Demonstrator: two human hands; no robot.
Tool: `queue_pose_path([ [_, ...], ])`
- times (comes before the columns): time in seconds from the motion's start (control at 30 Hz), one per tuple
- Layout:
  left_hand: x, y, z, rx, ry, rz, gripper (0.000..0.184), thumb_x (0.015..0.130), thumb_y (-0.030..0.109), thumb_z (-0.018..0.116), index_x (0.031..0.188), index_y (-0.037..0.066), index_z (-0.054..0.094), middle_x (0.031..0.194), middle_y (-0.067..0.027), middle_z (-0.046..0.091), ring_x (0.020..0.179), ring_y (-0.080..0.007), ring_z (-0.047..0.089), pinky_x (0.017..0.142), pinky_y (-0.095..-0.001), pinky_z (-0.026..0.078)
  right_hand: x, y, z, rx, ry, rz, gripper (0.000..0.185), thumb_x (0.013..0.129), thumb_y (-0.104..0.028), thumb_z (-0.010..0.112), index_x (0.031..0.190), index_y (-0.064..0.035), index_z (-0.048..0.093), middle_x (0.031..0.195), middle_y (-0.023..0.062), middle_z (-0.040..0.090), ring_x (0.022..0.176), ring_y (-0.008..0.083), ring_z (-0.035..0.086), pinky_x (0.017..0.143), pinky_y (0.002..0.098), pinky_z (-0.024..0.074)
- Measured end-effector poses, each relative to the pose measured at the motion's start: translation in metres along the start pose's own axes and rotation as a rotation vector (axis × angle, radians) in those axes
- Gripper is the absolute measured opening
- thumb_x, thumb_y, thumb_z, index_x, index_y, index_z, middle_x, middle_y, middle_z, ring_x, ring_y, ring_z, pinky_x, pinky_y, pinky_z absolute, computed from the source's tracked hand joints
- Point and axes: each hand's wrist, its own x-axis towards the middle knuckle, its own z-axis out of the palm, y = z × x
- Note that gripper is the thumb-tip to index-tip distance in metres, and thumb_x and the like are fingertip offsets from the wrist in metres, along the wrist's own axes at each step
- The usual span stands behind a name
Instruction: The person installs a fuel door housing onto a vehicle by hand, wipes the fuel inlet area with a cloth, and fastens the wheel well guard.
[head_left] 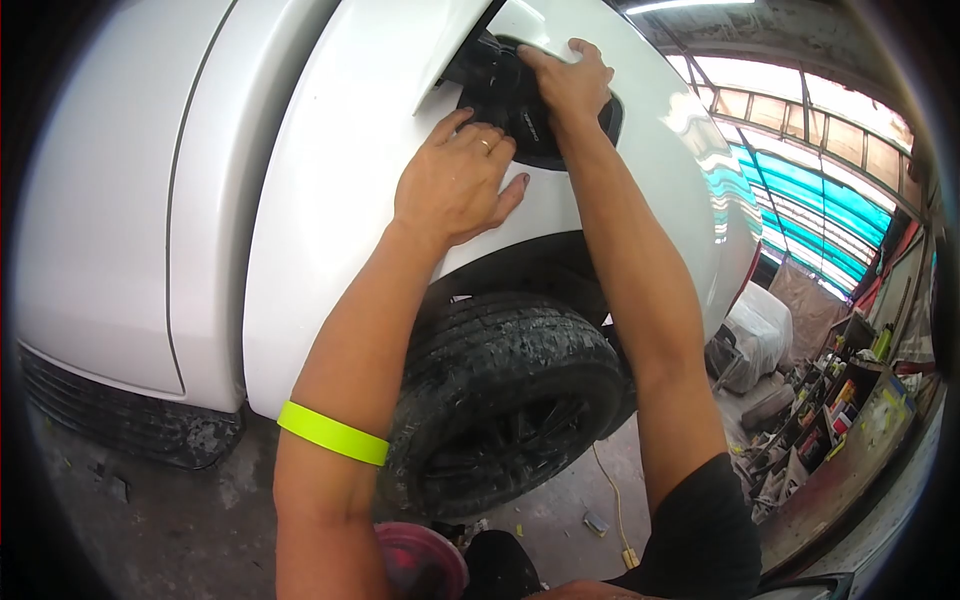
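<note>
1. Head view, upper centre. The black fuel-filler housing [530, 130], so judged from its shape and place, sits at an opening in the white body panel [340, 200], above the tyre [500, 360].

2. Left hand [450, 185], upper centre. The fingers are bent toward the lower left of the housing, the thumb spread away to the right; this placing probably steadies the lower side. Whether the fingertips press or pinch cannot be told.

3. Right hand [575, 90], upper centre. The thumb reaches the housing's top edge, with other fingers bent upward beside it; it presumably braces the upper side against the left hand's contact below. No pinch can be confirmed.

4. Arms. Both reach upward from the lower frame, spread around the tyre, apparently to give the hands access from two sides. A fluorescent band [332, 433] encircles the left forearm.

5. Obscured parts. The hands and right wrist cover portions of the housing; its dark recess hides any fasteners, and its pale lettering is illegible. The pink bucket [455, 560] is partly hidden at bottom centre; the crowded shelves [800, 440], lower right, are too small to itemise.
</note>
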Motion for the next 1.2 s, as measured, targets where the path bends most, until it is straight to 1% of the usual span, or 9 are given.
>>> queue_pose_path([
  [0.37, 0.0, 0.0, -0.001, 0.024, -0.031, -0.008, 0.038, 0.089, 0.034, 0.06, 0.109, 0.003, 0.066, 0.112, -0.0123, 0.067, 0.111, -0.024, 0.061, 0.112, -0.0406, 0.035, 0.006, 0.01, 0.003, -0.015, 0.003, -0.032, 0.062, 0.07, -0.042, 0.078, 0.117, -0.006, 0.063, 0.123, 0.0116, 0.059, 0.126, 0.0369, 0.044, 0.101, 0.054, 0.0379],
  [0.43, 0.0, 0.0, -0.002, 0.02, -0.022, -0.01, 0.038, 0.089, 0.034, 0.06, 0.11, 0.003, 0.066, 0.112, -0.0123, 0.067, 0.111, -0.0241, 0.061, 0.112, -0.0407, 0.035, 0.001, 0.006, -0.003, 0.012, -0.035, -0.014, 0.064, 0.07, -0.042, 0.079, 0.119, -0.0057, 0.061, 0.124, 0.0119, 0.058, 0.127, 0.0377, 0.043, 0.103, 0.0543, 0.0359],
  [0.63, 0.001, 0.001, -0.003, 0.016, -0.028, -0.007, 0.039, 0.089, 0.034, 0.06, 0.11, 0.002, 0.066, 0.113, -0.0125, 0.067, 0.112, -0.0246, 0.061, 0.112, -0.0409, 0.035, -0.006, -0.009, -0.003, -0.011, 0.0, 0.041, 0.071, 0.07, -0.045, 0.079, 0.123, -0.0039, 0.057, 0.126, 0.0123, 0.057, 0.128, 0.0376, 0.041, 0.109, 0.0536, 0.0303],
  [0.77, 0.001, 0.002, -0.002, 0.005, -0.014, -0.011, 0.037, 0.088, 0.034, 0.061, 0.107, 0.002, 0.066, 0.112, -0.0126, 0.067, 0.111, -0.0247, 0.061, 0.111, -0.0411, 0.036, 0.001, 0.001, -0.001, -0.013, -0.024, 0.031, 0.07, 0.07, -0.045, 0.079, 0.122, -0.0042, 0.058, 0.126, 0.0132, 0.058, 0.131, 0.0374, 0.04, 0.111, 0.0543, 0.0282],
  [0.87, 0.003, 0.003, -0.005, 0.015, -0.024, -0.009, 0.036, 0.088, 0.033, 0.062, 0.107, 0.002, 0.065, 0.111, -0.0126, 0.067, 0.111, -0.0246, 0.061, 0.11, -0.0414, 0.037, 0.002, 0.002, -0.004, 0.034, -0.061, 0.023, 0.076, 0.068, -0.048, 0.08, 0.126, -0.004, 0.056, 0.133, 0.0154, 0.053, 0.134, 0.0384, 0.037, 0.112, 0.0558, 0.027],
  [0.93, 0.004, 0.003, -0.005, 0.02, -0.012, 0.006, 0.036, 0.088, 0.033, 0.062, 0.107, 0.002, 0.066, 0.111, -0.0121, 0.067, 0.111, -0.0244, 0.061, 0.11, -0.0417, 0.037, 0.001, 0.0, -0.003, -0.109, -0.045, -0.079, 0.087, 0.067, -0.053, 0.08, 0.134, -0.0047, 0.052, 0.143, 0.016, 0.045, 0.138, 0.0399, 0.032, 0.112, 0.0586, 0.0261],
  [0.97, 0.004, 0.004, -0.005, 0.021, -0.002, 0.013, 0.035, 0.087, 0.032, 0.062, 0.107, 0.003, 0.066, 0.111, -0.0116, 0.067, 0.11, -0.0243, 0.061, 0.11, -0.042, 0.037, -0.001, -0.005, -0.006, -0.105, -0.039, -0.073, 0.087, 0.067, -0.053, 0.08, 0.134, -0.0047, 0.052, 0.143, 0.016, 0.045, 0.138, 0.0399, 0.032, 0.112, 0.0586, 0.0261],
  [1.03, 0.004, 0.005, -0.005, 0.024, -0.004, 0.018, 0.035, 0.087, 0.032, 0.062, 0.107, 0.003, 0.066, 0.111, -0.0111, 0.067, 0.11, -0.0241, 0.061, 0.109, -0.0422, 0.037, -0.005, -0.016, -0.01, -0.233, -0.082, -0.156, 0.096, 0.067, -0.058, 0.079, 0.141, -0.0066, 0.046, 0.151, 0.0153, 0.036, 0.142, 0.0415, 0.027, 0.112, 0.0629, 0.0233],
  [1.2, 0.004, 0.006, -0.003, 0.025, 0.001, 0.009, 0.035, 0.087, 0.032, 0.063, 0.107, 0.004, 0.065, 0.111, -0.0098, 0.067, 0.109, -0.0238, 0.061, 0.109, -0.0429, 0.037, 0.0, -0.019, -0.008, -0.208, -0.196, -0.076, 0.097, 0.068, -0.059, 0.078, 0.144, -0.0086, 0.044, 0.154, 0.0108, 0.033, 0.144, 0.0419, 0.02, 0.114, 0.0653, 0.0165],
])
